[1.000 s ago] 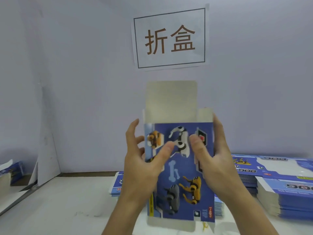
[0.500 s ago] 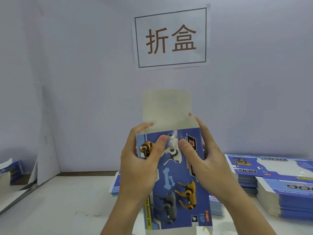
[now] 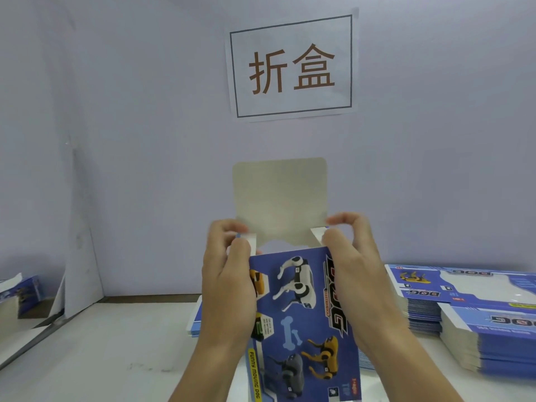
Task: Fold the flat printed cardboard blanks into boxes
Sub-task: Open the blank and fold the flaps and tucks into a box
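Observation:
A blue printed box [image 3: 304, 323] with toy-dog pictures stands upright in front of me, opened into a tube. Its big grey lid flap [image 3: 280, 200] sticks straight up. My left hand [image 3: 229, 285] grips the box's left side, its finger and thumb pinching the small left side flap [image 3: 251, 242]. My right hand [image 3: 355, 271] grips the right side and pinches the small right side flap [image 3: 317, 235]. Both small flaps lean inward over the opening.
Stacks of flat blue blanks [image 3: 464, 311] lie on the white table [image 3: 101, 358] at the right, another stack [image 3: 195, 322] sits behind my left wrist, and a few more [image 3: 20, 294] lie at the far left. A paper sign [image 3: 291, 65] hangs on the wall.
The box has been squared open from flat and lowered. My hands moved from its printed front up to the top corners and took hold of the two small side flaps.

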A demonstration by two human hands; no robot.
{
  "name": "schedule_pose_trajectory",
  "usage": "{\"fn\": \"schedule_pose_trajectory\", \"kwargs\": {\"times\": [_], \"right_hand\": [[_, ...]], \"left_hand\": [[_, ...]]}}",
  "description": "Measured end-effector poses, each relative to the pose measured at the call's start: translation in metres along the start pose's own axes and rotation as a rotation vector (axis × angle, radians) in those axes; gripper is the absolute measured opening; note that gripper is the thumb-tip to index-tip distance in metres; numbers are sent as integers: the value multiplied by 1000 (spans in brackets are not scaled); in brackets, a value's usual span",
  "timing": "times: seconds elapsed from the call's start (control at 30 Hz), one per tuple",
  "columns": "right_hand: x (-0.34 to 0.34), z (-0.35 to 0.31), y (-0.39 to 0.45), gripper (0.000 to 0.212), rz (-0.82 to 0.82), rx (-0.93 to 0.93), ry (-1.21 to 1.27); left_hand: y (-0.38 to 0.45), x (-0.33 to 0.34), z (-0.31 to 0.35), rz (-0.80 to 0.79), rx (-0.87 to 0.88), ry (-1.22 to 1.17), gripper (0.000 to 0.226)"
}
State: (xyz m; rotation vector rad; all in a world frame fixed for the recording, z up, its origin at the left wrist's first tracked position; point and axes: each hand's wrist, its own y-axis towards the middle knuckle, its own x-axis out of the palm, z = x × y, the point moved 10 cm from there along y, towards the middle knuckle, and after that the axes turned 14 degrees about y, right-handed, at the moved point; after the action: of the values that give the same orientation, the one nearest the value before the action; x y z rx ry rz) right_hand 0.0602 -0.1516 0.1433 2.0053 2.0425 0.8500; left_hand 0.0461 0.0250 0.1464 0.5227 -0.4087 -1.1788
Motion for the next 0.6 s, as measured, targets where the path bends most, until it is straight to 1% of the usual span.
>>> {"fn": "schedule_pose_trajectory", "kwargs": {"times": [0.03,0.07,0.1,0.13,0.2,0.27,0.3,0.33,0.4,0.43,0.47,0.5,0.53,0.6], "right_hand": [[0,0,0,21,13,16,12],[2,-2,0,38,0,19,12],[4,-2,0,49,-26,21,-3],[5,-3,0,52,-41,16,-5],[7,-4,0,43,-59,19,29],[3,-2,2,30,-34,2,62],[0,0,3,28,-17,-13,70],[-2,0,2,33,-5,-32,80],[-2,1,0,54,1,-40,169],[-4,3,0,69,10,-22,219],[-4,6,-1,79,10,-2,246],[-4,8,-1,76,-4,5,244],[-3,7,0,62,-30,9,242],[0,9,2,32,-98,42,271]], "left_hand": [[1,-1,-2,3,-6,-28,27],[2,-1,-2,-3,-10,-54,38],[2,0,-2,-21,-10,-65,47],[3,2,1,-42,-12,-59,49],[2,3,5,-44,-6,-31,41],[0,1,9,-17,21,-47,23],[-1,2,10,-21,22,-94,14],[-3,4,10,-33,19,-149,15],[-6,7,5,-41,-42,-235,41],[-7,7,3,-34,-58,-236,53],[-6,6,3,-34,-53,-197,60],[-5,6,4,-41,-32,-139,61],[-3,5,4,-49,-13,-106,54],[1,6,0,-83,6,-119,30]]}}
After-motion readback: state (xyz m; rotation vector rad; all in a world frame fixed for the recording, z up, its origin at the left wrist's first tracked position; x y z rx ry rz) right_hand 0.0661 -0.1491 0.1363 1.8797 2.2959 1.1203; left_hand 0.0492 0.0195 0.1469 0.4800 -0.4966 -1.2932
